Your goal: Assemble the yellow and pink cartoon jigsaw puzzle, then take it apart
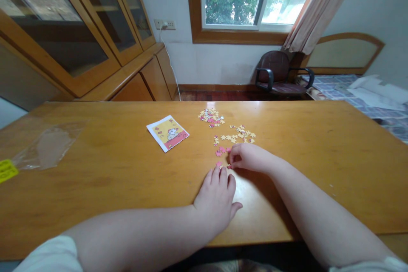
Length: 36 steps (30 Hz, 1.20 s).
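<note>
My left hand (217, 197) lies palm down on the table with its fingers stretched out and thumb apart. Its fingertips touch or nearly touch a pink jigsaw piece (218, 164). Just to the right, my right hand (245, 156) pinches a small red jigsaw piece (229, 166) at the tabletop, partly hidden by the fingers. Beyond both hands lie several pink pieces (220, 151) and a loose spread of pale yellow pieces (234, 138). Farther back is a mixed heap of pieces (211, 117). A picture card (168, 133) with a white cartoon figure lies left of the pieces.
A clear plastic bag (51, 146) with a yellow label (8, 170) rests on the left of the wooden table (318, 144). Past the far edge stand a glass-door cabinet (105, 51), an office chair (279, 72) and a bed (347, 85).
</note>
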{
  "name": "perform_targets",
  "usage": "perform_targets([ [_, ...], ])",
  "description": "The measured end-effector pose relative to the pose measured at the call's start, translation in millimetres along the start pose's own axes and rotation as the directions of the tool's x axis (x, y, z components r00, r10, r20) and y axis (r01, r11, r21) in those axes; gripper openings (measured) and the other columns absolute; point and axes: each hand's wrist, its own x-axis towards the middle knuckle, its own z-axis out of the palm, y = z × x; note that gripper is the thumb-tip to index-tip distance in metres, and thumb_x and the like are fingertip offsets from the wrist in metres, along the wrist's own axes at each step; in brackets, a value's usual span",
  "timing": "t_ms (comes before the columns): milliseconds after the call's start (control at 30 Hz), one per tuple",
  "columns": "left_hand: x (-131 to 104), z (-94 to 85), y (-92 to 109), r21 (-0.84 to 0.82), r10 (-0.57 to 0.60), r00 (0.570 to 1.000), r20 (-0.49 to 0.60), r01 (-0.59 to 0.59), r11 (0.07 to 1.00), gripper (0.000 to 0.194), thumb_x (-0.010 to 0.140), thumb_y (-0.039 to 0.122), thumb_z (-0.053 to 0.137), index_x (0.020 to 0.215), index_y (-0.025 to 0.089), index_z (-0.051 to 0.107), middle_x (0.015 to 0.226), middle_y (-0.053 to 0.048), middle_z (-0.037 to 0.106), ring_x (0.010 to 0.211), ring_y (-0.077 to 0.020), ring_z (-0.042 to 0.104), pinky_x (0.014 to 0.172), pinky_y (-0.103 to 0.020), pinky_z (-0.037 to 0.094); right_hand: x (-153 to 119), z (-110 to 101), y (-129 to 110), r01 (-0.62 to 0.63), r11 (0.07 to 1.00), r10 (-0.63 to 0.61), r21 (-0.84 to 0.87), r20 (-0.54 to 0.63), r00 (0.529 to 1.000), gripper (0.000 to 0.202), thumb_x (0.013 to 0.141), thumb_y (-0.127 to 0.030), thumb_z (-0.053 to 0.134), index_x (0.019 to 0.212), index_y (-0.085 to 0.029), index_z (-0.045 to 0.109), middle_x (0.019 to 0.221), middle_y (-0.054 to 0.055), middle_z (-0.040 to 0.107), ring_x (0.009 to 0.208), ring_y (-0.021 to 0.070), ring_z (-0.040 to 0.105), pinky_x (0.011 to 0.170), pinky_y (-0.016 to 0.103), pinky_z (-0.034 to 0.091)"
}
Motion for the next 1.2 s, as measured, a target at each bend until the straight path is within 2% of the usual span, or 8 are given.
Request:
perform_targets([
  [100,0,-0.6,0,0.002,0.003,1.000,0.012,-0.004,1.000,0.067,0.083,0.059,0.051,0.128,0.010,0.052,0.136,-0.023,0.049,0.126,-0.0366,0.045,0.104,-0.049,0.033,2,2,-2,-0.126,0.974,0.139,0.191,-0.061,0.988,0.010,0.078,-0.026,0.064,0.077,-0.018,0.069,0.064,0.000,0.066,0.057,0.0111,0.056,0.057,0.022,0.039],
  [200,0,-0.8,1,0.000,0.027,0.999,0.020,-0.027,1.000,0.068,0.084,0.060,0.049,0.128,0.008,0.051,0.136,-0.024,0.049,0.126,-0.0362,0.044,0.104,-0.048,0.033,6,8,-5,-0.173,0.937,0.218,0.303,-0.121,0.968,0.012,0.078,-0.028,0.065,0.078,-0.017,0.069,0.067,0.000,0.068,0.056,0.0105,0.057,0.056,0.022,0.040],
  [367,-1,-1.2,1,-0.020,0.043,0.999,0.034,-0.042,0.999,0.068,0.084,0.060,0.049,0.129,0.008,0.050,0.135,-0.024,0.049,0.126,-0.0357,0.044,0.104,-0.048,0.033,13,20,-6,-0.168,0.930,0.221,0.326,-0.133,0.966,0.009,0.077,-0.027,0.066,0.075,-0.018,0.069,0.076,0.002,0.073,0.067,0.0131,0.063,0.065,0.023,0.044],
  [567,-1,-0.4,2,-0.015,0.042,0.998,0.045,-0.042,0.999,0.068,0.085,0.060,0.047,0.129,0.008,0.050,0.135,-0.024,0.048,0.127,-0.0368,0.043,0.105,-0.049,0.032,13,24,-10,-0.148,0.904,0.191,0.401,-0.069,0.979,0.012,0.079,-0.024,0.062,0.070,-0.018,0.067,0.080,0.002,0.074,0.078,0.0147,0.067,0.071,0.023,0.046],
  [667,0,-1.1,2,-0.012,0.042,0.998,0.049,-0.041,0.999,0.069,0.084,0.060,0.048,0.129,0.007,0.050,0.135,-0.025,0.048,0.127,-0.0373,0.042,0.105,-0.049,0.032,13,23,-12,-0.136,0.924,0.169,0.357,-0.060,0.984,0.012,0.080,-0.023,0.061,0.070,-0.019,0.067,0.077,0.001,0.073,0.074,0.0138,0.066,0.069,0.022,0.046],
  [867,0,-2.8,1,-0.012,0.046,0.997,0.056,-0.046,0.999,0.068,0.084,0.059,0.049,0.128,0.008,0.051,0.134,-0.023,0.050,0.125,-0.0366,0.044,0.105,-0.049,0.032,14,21,-14,-0.136,0.978,0.154,0.159,-0.105,0.983,0.014,0.079,-0.021,0.058,0.069,-0.020,0.068,0.069,0.000,0.071,0.062,0.0121,0.061,0.060,0.022,0.041],
  [1200,0,-1.5,2,-0.007,0.051,0.998,0.045,-0.050,0.999,0.067,0.085,0.058,0.049,0.128,0.007,0.050,0.133,-0.025,0.050,0.125,-0.0366,0.044,0.104,-0.050,0.032,13,23,-16,-0.149,0.988,0.154,0.045,-0.136,0.979,0.012,0.078,-0.023,0.059,0.072,-0.022,0.070,0.073,0.000,0.071,0.064,0.0119,0.060,0.060,0.021,0.039],
])
